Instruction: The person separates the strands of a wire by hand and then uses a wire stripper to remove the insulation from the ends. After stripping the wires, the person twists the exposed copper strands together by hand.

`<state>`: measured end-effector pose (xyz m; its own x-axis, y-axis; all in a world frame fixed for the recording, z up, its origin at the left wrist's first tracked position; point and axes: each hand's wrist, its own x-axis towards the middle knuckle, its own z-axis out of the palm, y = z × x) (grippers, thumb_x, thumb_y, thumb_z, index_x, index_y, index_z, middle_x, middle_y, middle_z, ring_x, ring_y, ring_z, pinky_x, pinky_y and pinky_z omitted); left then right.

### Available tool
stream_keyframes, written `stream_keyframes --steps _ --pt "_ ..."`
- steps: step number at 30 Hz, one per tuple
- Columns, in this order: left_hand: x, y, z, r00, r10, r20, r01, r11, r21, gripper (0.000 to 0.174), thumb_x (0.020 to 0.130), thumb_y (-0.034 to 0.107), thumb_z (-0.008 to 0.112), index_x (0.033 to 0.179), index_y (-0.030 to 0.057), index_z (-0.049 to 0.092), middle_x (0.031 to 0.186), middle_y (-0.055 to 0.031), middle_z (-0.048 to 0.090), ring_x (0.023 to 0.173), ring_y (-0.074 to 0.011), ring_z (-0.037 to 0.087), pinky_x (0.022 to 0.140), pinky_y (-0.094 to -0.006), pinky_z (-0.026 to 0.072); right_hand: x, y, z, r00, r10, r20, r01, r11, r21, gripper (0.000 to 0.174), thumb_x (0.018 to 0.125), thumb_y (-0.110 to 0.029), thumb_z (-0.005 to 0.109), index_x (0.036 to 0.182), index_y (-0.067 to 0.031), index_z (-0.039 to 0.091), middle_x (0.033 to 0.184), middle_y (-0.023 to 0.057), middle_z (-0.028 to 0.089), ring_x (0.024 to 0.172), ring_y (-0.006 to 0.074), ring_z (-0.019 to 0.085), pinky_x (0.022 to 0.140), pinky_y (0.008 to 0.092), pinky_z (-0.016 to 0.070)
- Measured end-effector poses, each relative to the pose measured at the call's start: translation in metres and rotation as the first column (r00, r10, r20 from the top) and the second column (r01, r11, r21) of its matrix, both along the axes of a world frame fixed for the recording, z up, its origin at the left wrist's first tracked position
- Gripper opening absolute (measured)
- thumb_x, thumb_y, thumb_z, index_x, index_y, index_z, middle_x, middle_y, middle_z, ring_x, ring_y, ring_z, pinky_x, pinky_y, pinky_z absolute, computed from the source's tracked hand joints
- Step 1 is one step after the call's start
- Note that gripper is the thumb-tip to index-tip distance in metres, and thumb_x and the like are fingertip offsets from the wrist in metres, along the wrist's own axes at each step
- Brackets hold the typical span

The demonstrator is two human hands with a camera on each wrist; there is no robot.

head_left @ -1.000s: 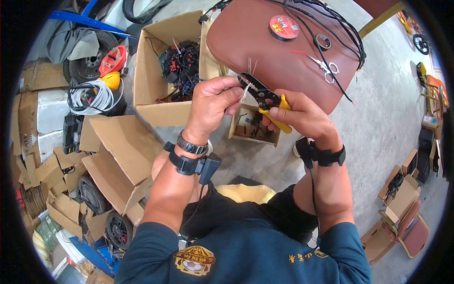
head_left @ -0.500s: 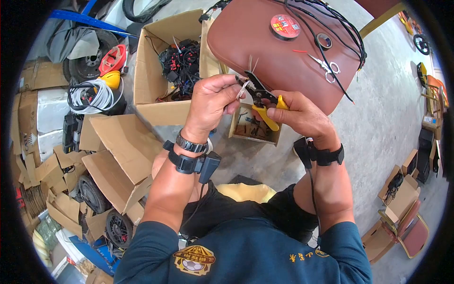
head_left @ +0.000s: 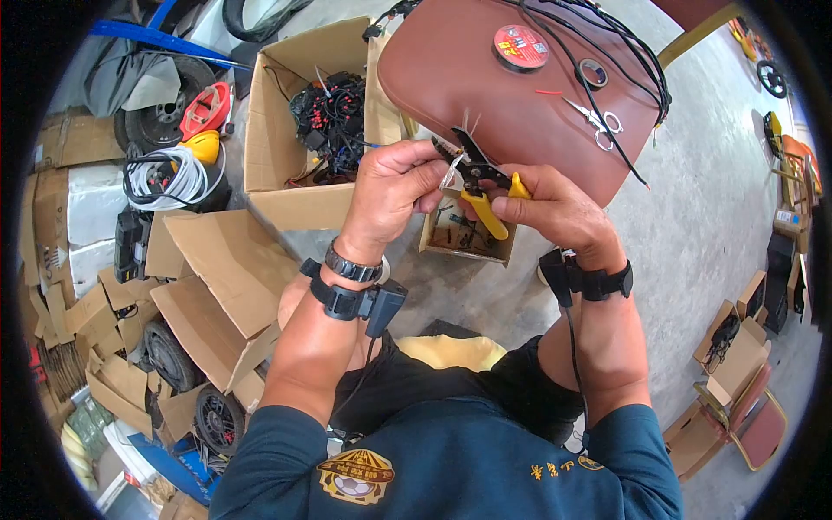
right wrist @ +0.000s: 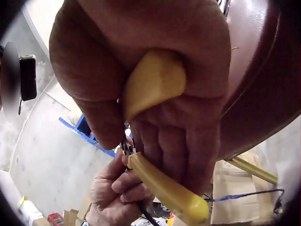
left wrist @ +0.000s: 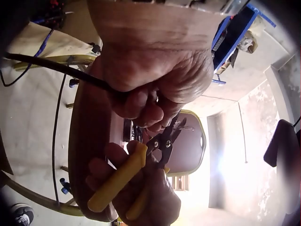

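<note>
The left hand (head_left: 390, 192) pinches a bundle of thin pale wires (head_left: 451, 169) between thumb and fingers; in the left wrist view a black cable (left wrist: 56, 66) runs into its curled fingers. Yellow-handled pliers (head_left: 487, 217) are held in the right hand (head_left: 559, 208), their black jaws parted around the wires just beside the left fingertips. In the right wrist view, the right hand (right wrist: 155, 70) wraps the yellow handles (right wrist: 167, 188), which stand spread apart. Wire ends stick up past the jaws.
A brown padded seat (head_left: 468, 87) bears a red-labelled reel (head_left: 522, 48), a tape roll (head_left: 593, 74), scissors (head_left: 598, 121) and black cables (head_left: 641, 52). Left of it stands a carton (head_left: 269, 147) of wiring; a small box (head_left: 468, 253) sits below the hands.
The pliers have shifted slightly left and their handles have swung downward from a second ago; the jaws are now wider apart. The left hand has barely moved.
</note>
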<state>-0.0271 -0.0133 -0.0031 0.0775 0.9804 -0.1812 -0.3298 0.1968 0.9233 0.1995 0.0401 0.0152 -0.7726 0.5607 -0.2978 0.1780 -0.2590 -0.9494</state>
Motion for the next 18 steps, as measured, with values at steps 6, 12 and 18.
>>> stream_keyframes --steps 6,12,18 --pt "0.0003 -0.0014 -0.0009 1.000 0.014 0.014 -0.014 1.000 -0.003 0.016 0.094 0.005 0.060 0.106 -0.0025 0.067 0.078 -0.0076 0.067 0.052 -0.0085 0.050 0.045 -0.0189 0.0338 0.0008 0.0005 0.0022 1.000 0.014 0.018 -0.014 1.000 0.006 0.026 0.095 -0.020 0.063 0.113 -0.0012 0.066 0.092 0.0001 0.064 0.085 0.0082 0.052 0.080 0.0259 0.0448" --pt "0.0000 -0.0016 -0.0008 1.000 0.006 0.003 -0.006 1.000 0.001 0.015 0.093 0.004 0.060 0.105 -0.0026 0.067 0.078 -0.0080 0.067 0.053 -0.0090 0.051 0.046 -0.0192 0.0341 -0.0005 0.0000 0.0023 1.000 0.009 -0.005 -0.008 1.000 0.018 0.026 0.095 -0.019 0.062 0.113 -0.0007 0.065 0.091 0.0002 0.064 0.085 0.0078 0.052 0.079 0.0258 0.0449" --pt "0.0009 -0.0013 -0.0004 1.000 -0.008 0.023 0.008 1.000 0.030 0.014 0.093 0.004 0.060 0.104 -0.0024 0.067 0.078 -0.0081 0.067 0.053 -0.0096 0.051 0.046 -0.0198 0.0348 0.0014 0.0003 -0.0028 1.000 0.007 -0.004 -0.007 1.000 -0.013 0.025 0.095 -0.019 0.061 0.111 0.0004 0.064 0.092 0.0007 0.064 0.084 0.0073 0.051 0.077 0.0260 0.0453"
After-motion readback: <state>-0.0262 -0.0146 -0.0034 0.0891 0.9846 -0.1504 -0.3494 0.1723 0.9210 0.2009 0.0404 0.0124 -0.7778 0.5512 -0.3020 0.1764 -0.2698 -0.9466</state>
